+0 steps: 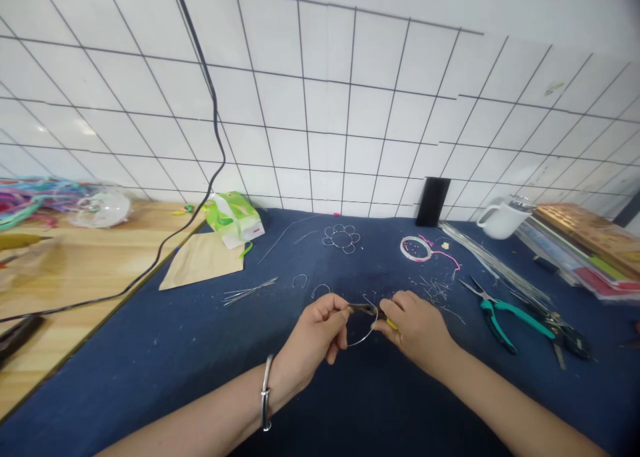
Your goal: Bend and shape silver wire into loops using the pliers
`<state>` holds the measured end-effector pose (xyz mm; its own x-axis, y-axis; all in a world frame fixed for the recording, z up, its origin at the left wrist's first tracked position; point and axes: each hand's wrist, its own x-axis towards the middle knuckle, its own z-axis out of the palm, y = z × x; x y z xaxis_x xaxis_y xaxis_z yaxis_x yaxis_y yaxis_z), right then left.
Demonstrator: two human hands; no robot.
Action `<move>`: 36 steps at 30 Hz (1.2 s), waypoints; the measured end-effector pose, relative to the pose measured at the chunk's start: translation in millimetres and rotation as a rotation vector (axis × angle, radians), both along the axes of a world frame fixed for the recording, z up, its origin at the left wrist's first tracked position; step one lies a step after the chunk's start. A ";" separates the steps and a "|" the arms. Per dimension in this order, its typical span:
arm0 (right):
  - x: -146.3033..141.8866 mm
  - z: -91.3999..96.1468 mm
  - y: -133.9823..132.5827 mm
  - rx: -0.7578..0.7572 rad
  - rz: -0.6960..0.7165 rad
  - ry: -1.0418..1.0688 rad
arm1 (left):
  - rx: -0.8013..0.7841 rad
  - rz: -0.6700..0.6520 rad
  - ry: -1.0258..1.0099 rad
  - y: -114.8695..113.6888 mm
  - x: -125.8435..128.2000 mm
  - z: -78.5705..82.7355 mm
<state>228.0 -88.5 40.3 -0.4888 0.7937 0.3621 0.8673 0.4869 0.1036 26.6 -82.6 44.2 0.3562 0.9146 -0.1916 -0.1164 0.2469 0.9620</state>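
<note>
My left hand (320, 327), with a silver bangle (266, 393) at its wrist, is closed in a pinch over the mat's middle. A curved wire (369, 337) runs out from its fingers and bends up toward my right hand (417, 330). That hand is wrapped round small dark pliers (364, 308) with a bit of yellow handle showing. The pliers' jaws point left, close to my left fingertips, and cross the wire. Just beyond lie small bent wire pieces (300, 281). Farther back is a flower-shaped wire outline (342, 239) with looped petals.
On the dark blue mat (165, 370) lie teal-handled pliers (517, 317), straight wires (495, 260), wire offcuts (435, 289) and a white ring with pink beads (416, 249). A white mug (503, 218) and stacked books (585, 243) stand right. A black cable (216, 110) hangs at left.
</note>
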 end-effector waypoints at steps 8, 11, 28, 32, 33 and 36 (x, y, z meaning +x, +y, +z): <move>-4.1 -4.6 -1.3 0.092 -0.039 -0.062 | -0.046 0.035 -0.035 -2.0 1.0 5.1; -5.4 -5.4 -1.9 0.153 -0.044 -0.110 | -0.109 0.035 -0.062 -4.0 2.1 5.0; -3.0 -21.2 10.7 0.209 -0.018 -0.126 | -0.412 0.071 -0.298 -2.9 4.5 0.2; -2.7 -22.1 10.3 0.161 -0.036 -0.131 | -0.346 0.046 -0.238 -0.7 3.4 -3.5; -2.7 -22.3 10.2 0.137 -0.040 -0.128 | -0.323 0.046 -0.210 -0.4 3.2 -4.8; -2.8 -22.2 10.3 0.036 -0.052 -0.090 | -0.240 0.044 -0.105 0.2 3.4 -9.1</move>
